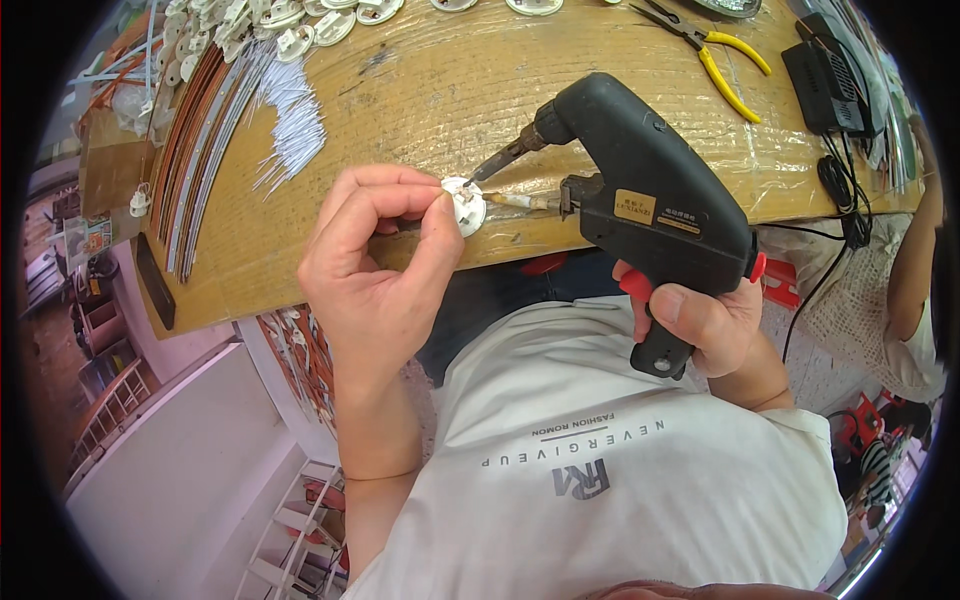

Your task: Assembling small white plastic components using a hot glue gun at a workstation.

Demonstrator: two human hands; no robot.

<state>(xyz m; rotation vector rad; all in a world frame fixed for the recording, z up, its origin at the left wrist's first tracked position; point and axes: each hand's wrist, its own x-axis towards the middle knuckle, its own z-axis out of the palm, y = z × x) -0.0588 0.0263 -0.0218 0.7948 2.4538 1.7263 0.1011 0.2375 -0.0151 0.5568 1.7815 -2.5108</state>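
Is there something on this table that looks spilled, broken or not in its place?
Nothing looks plainly spilled or broken. The short white wires lie fanned with uneven ends, less tidy than the long wires beside them, and the pliers lie with handles spread; both may be normal.

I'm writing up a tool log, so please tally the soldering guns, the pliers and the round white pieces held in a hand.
Black soldering gun: 1, in the right hand
Yellow-handled pliers: 1, lying on the table
Held round white piece: 1, in the left hand
Total: 3
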